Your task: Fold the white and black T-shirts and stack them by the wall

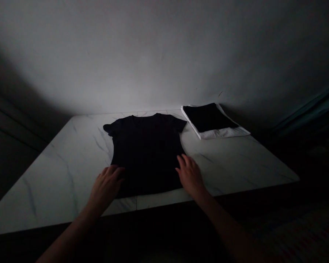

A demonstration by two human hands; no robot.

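A black short-sleeved T-shirt [146, 153] lies flat and spread out on the table, its collar toward the far side. My left hand [106, 188] rests on the shirt's lower left side, fingers spread and holding nothing. My right hand [190, 175] is at the shirt's right edge near the hem, fingertips on or just over the cloth, and it does not grip it either.
A folded black garment [208, 117] lies on a folded white garment [219, 132] at the far right of the white marble table [230, 164]. A wall rises behind the table. The room is dim.
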